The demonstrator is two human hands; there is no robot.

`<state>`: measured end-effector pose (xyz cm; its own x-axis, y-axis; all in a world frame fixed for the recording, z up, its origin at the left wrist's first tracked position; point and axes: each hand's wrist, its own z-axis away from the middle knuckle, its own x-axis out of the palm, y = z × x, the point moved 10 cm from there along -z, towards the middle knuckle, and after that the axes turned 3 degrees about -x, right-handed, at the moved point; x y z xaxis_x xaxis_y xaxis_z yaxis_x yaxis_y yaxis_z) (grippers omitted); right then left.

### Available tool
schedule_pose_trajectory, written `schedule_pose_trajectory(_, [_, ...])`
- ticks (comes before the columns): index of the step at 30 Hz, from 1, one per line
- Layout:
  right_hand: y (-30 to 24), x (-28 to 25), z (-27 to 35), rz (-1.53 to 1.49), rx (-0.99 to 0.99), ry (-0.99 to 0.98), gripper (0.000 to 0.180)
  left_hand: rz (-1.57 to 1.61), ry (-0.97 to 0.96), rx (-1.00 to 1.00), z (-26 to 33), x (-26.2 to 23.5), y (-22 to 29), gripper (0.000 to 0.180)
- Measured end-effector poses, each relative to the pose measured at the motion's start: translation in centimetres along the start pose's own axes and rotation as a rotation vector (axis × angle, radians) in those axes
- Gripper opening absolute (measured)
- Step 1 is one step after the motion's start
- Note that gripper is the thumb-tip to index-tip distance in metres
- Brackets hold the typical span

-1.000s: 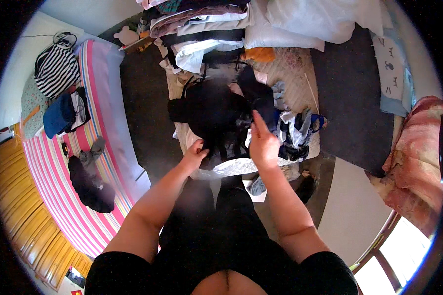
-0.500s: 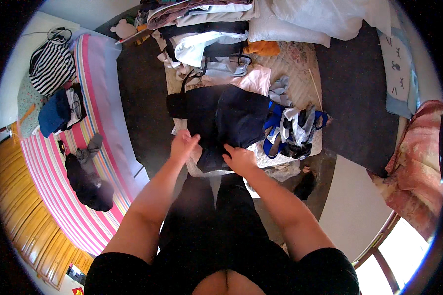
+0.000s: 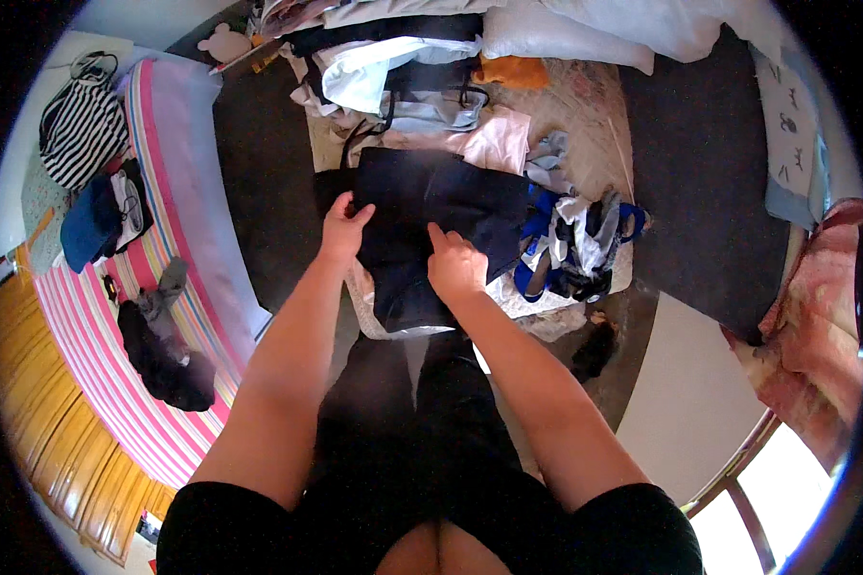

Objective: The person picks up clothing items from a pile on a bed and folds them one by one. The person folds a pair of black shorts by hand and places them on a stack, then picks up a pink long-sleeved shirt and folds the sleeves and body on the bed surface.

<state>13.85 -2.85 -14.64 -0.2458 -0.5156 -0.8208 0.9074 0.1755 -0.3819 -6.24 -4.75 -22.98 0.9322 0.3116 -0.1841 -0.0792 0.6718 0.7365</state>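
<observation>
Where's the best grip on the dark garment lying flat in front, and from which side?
Likely the left edge of the dark garment, from above-left: it lies spread flat, that border is bare by the left hand, while the blue-and-white clothes heap crowds its right.

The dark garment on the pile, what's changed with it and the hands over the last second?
The dark garment was bunched a second ago with both hands gripping it; now it lies spread flat. The left hand has moved out to its left edge, and the right hand presses on its middle. The blue and white clothes beside it and the striped bedspread look unchanged.
</observation>
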Motion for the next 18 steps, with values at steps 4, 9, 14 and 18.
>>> schedule_pose_trajectory(4, [-0.5,1.4,0.4,0.062,-0.069,-0.010,0.048,0.110,-0.111,-0.034,-0.6,0.4,0.4,0.047])
schedule_pose_trajectory(9, [-0.3,-1.0,1.3,-0.170,-0.031,0.169,0.036,0.033,-0.112,-0.070,-0.6,0.8,-0.2,0.057])
schedule_pose_trajectory(14, [4.0,-3.7,0.8,-0.955,0.144,0.406,0.037,0.213,-0.154,-0.187,-0.3,0.9,-0.6,0.057])
schedule_pose_trajectory(18, [4.2,0.6,-2.7,-1.356,0.302,0.200,0.058,0.456,-0.173,-0.432,1.0,1.1,-0.7,0.052])
